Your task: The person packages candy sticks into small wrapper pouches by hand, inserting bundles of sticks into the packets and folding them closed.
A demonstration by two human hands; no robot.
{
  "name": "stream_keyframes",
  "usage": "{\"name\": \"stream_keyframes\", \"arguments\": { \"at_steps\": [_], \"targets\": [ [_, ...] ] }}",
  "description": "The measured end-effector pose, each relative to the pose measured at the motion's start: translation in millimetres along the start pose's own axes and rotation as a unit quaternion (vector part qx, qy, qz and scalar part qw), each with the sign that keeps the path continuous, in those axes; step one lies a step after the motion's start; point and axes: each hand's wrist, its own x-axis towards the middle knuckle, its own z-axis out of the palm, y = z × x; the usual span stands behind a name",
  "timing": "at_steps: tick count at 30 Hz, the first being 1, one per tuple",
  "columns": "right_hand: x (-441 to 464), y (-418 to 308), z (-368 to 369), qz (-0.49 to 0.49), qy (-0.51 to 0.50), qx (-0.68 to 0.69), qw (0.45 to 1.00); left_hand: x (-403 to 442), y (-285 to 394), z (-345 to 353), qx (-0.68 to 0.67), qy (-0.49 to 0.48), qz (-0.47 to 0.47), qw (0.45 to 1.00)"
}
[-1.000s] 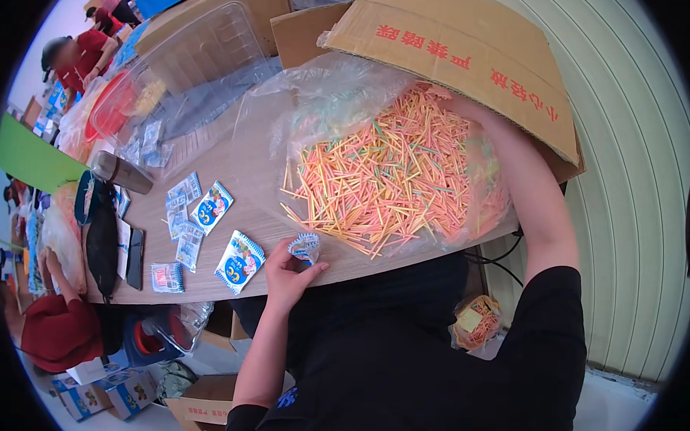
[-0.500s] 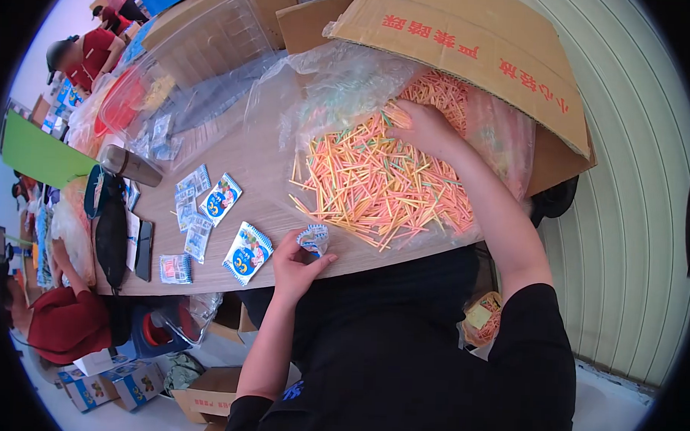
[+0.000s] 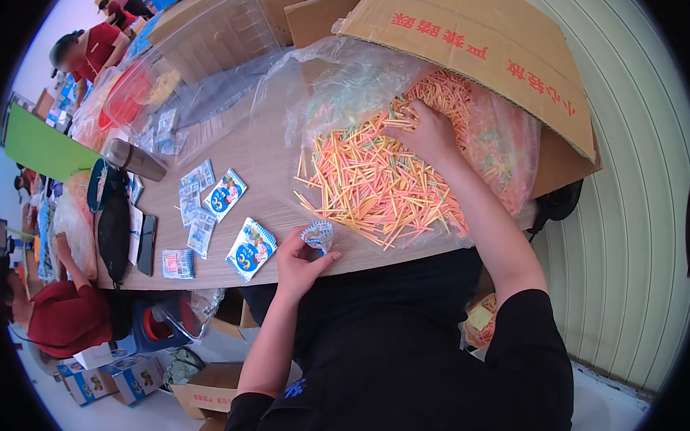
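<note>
My left hand [image 3: 301,264] is at the table's front edge, its thumb and fingers curled around a small blue-and-white snack packet [image 3: 318,233] that looks open at the top. Reaching over the large pile of thin pink, yellow and green candy sticks [image 3: 384,186], my right hand [image 3: 430,135] has thumb and fingers apart among the sticks. Whether any stick is between those fingers is hard to see. The sticks spill from a clear plastic bag [image 3: 350,75] in a tipped cardboard box [image 3: 473,37]. A printed packet [image 3: 251,249] lies left of my left hand.
More packets, such as one [image 3: 226,195] further left, lie on the table [image 3: 255,167]. A metal flask [image 3: 136,159], a black pouch [image 3: 111,241] and a phone [image 3: 146,245] stand or lie at left. Behind are a clear plastic tub [image 3: 222,36] and people in red shirts.
My right hand has shifted slightly over the sticks, and its fingers are spread wider. My left hand keeps the packet in nearly the same place. The view has moved a little.
</note>
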Motion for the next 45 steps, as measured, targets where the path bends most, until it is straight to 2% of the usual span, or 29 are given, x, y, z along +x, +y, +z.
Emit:
{"name": "stream_keyframes", "arguments": {
  "at_steps": [5, 8, 9, 13, 14, 15, 16, 17, 18, 20, 21, 24, 25, 28, 29, 32, 33, 36, 37, 40, 41, 44, 45],
  "targets": [
    [7, 5, -4, -0.004, -0.045, -0.012, 0.999, 1, -2, -2, 0.001, -0.004, 0.004, 1.0],
    [11, 20, -3, -0.085, -0.084, 0.0, 0.993, 0, -1, -1, 0.003, -0.002, 0.008, 1.0],
    [12, 25, 0, -0.085, -0.084, 0.0, 0.993, 0, -1, -1, 0.002, -0.002, 0.008, 1.0],
    [18, 30, 0, -0.063, -0.042, 0.066, 0.995, 1, -2, -2, 0.003, -0.005, 0.003, 1.0],
    [21, 31, -4, 0.016, -0.067, 0.202, 0.977, 0, -2, -1, 0.001, -0.005, 0.005, 1.0],
    [24, 32, -8, 0.095, -0.091, 0.332, 0.934, 1, -2, -1, 0.0, -0.006, 0.008, 1.0],
    [25, 31, -11, 0.171, -0.112, 0.455, 0.867, 1, -1, -1, -0.001, -0.006, 0.01, 1.0],
    [26, 34, -10, 0.17, -0.112, 0.455, 0.867, 1, -1, -1, 0.0, -0.006, 0.012, 1.0],
    [26, 39, -7, 0.182, -0.151, 0.592, 0.77, 1, -1, -1, 0.0, -0.005, 0.008, 1.0],
    [25, 47, -4, 0.19, -0.215, 0.809, 0.513, 1, -1, -1, 0.0, -0.005, 0.002, 1.0],
    [25, 43, -4, 0.188, -0.213, 0.81, 0.514, 1, -1, -1, 0.0, -0.007, 0.004, 1.0],
    [19, 19, 12, 0.279, -0.077, 0.873, 0.394, 0, -3, -1, 0.009, -0.007, -0.01, 1.0],
    [16, 11, 16, 0.279, -0.076, 0.873, 0.393, -2, -3, 0, 0.009, -0.007, -0.011, 1.0],
    [11, -16, 23, 0.238, -0.043, 0.91, 0.336, -1, -2, 2, 0.026, 0.001, 0.002, 1.0],
    [9, -23, 26, 0.235, -0.044, 0.912, 0.333, -2, -1, 3, 0.03, 0.001, 0.004, 1.0],
    [2, -38, 33, 0.25, -0.034, 0.871, 0.42, -4, 3, 7, 0.024, 0.003, 0.002, 1.0],
    [3, -35, 38, 0.246, -0.035, 0.873, 0.42, -3, 4, 7, 0.026, 0.003, 0.006, 1.0],
    [0, -26, 54, 0.119, -0.134, 0.906, 0.383, -3, 3, 9, 0.016, 0.009, -0.011, 1.0],
    [0, -30, 52, 0.118, -0.135, 0.906, 0.384, -3, 3, 12, 0.016, 0.01, -0.01, 1.0],
    [3, -47, 50, 0.29, 0.054, 0.833, 0.468, 2, 3, 22, -0.087, 0.049, -0.058, 0.993],
    [4, -54, 47, 0.287, 0.053, 0.833, 0.469, 6, 4, 28, -0.088, 0.049, -0.055, 0.993],
    [0, -72, 44, 0.328, 0.081, 0.85, 0.405, 25, 11, 47, -0.168, 0.056, -0.024, 0.984],
    [-4, -72, 47, 0.329, 0.078, 0.849, 0.406, 30, 14, 53, -0.168, 0.058, -0.025, 0.984]
  ]
}}
